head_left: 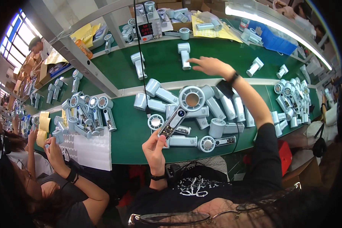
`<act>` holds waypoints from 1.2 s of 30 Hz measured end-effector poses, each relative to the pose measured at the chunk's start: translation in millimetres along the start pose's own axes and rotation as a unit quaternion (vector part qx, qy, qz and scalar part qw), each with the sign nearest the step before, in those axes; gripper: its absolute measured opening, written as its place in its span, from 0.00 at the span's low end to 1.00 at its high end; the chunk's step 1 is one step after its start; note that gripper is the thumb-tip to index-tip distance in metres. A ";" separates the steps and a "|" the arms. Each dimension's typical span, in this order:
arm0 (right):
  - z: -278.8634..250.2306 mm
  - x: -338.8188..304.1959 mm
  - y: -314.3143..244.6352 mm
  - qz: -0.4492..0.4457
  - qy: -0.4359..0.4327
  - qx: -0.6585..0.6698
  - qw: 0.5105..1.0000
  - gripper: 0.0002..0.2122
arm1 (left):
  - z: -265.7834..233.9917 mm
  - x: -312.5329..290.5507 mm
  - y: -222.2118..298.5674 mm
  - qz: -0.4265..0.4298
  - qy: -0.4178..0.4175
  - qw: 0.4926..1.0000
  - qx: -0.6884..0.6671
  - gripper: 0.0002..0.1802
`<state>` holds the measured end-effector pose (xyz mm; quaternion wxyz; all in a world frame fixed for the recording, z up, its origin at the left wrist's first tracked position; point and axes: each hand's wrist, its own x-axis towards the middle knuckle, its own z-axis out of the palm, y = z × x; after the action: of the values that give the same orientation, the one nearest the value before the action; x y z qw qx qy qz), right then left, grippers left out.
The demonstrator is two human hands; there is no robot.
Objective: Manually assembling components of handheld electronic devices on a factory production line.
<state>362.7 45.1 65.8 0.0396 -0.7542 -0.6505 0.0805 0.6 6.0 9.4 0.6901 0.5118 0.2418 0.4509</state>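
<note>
A light-blue handheld fan (174, 121) is in my left hand (154, 150), gripped by its handle end and tilted over the worktable. Its round head points away from me, and a bare circuit board shows on the handle near my thumb. My right hand (212, 66) reaches over the green belt behind the table, fingers stretched out and nothing in them. The index fingertip is at or just beside another handheld fan (185, 56) on the belt; contact I cannot tell. Several more fans, among them one lying flat (207, 144), crowd the table under my arms.
A black cable (142, 68) hangs down to the table at left. Behind the belt stand a meter with red digits (145, 32) and a blue bin (275, 41). Another fan heap (292, 97) lies right. A co-worker's hand (56, 155) works at left beside white sheets (92, 148).
</note>
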 end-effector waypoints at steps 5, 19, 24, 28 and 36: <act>84.2 101.6 75.2 -0.018 -0.016 0.078 0.997 0.17 | -3.9 0.8 3.0 0.018 0.042 0.998 0.031 0.14; -10.8 -141.3 -26.1 -0.074 -0.121 0.058 0.988 0.20 | -15.6 -1.4 8.7 0.024 0.040 0.999 0.005 0.15; 18.9 -174.4 -20.7 -0.019 -0.067 0.061 0.996 0.21 | -9.7 -6.2 10.3 0.020 0.018 1.000 -0.001 0.15; 18.0 -184.2 -24.6 0.018 -0.064 0.025 0.997 0.25 | -5.2 -7.1 8.5 0.012 -0.029 0.999 -0.004 0.15; 11.0 -148.0 -75.6 -0.274 0.271 0.343 0.857 0.36 | 8.0 -3.5 3.7 -0.064 -0.102 0.992 0.032 0.13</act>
<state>266.2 -90.2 77.9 0.4909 -0.4764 -0.7254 0.0769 3.9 -0.7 15.2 0.7222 0.5601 0.2167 0.3431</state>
